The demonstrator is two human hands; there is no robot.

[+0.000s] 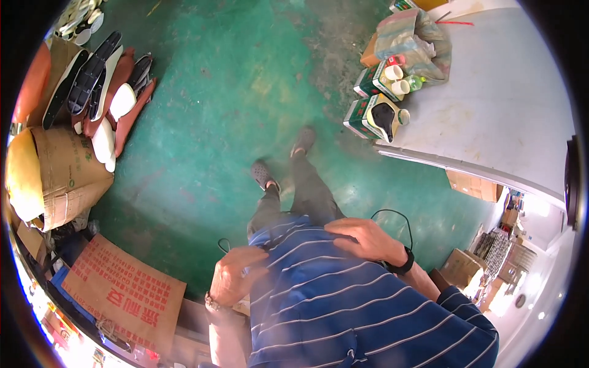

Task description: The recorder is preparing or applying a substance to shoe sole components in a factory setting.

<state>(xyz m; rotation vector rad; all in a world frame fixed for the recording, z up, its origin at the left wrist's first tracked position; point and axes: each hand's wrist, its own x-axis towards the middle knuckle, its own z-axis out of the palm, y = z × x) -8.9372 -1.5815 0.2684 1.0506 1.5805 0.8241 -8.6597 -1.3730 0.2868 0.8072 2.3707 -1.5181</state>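
Observation:
My left hand (236, 274), with a bracelet at the wrist, is at the left side of my blue striped shirt (331, 294). Its fingers are blurred and partly merge with the cloth, so I cannot tell whether they grip it. On the shirt's right side, near the waist, lies my right hand (365, 238). Its fingers are stretched out and the thumb stands apart, with nothing visible held. A black band (402, 260) circles that wrist. A thin black cable (402, 216) loops out beside the right hand, and a smaller black loop (224, 243) shows beside the left.
Shoe soles (92, 80) and reddish pieces crowd a cardboard box (73, 165) on the left. A brown printed sheet (126, 288) lies at lower left. The white table (491, 104) at right bears a jug (384, 116), cartons, cups and a plastic bag. Green floor (202, 122) stretches between.

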